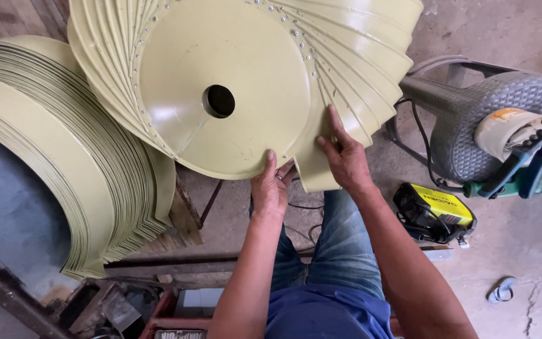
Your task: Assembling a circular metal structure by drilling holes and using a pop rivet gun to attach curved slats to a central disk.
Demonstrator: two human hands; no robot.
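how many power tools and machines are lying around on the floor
2: a teal and black handheld power tool resting on a grey woven plastic stool at right, and a yellow and black boxy machine on the concrete floor below it. Others may be hidden.

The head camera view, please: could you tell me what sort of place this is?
Probably a small metal fabrication workshop. The left hand and right hand hold a cream metal disc with riveted vanes; a stack of matching curved blades stands beside it, and a power tool and yellow machine sit on the concrete floor.
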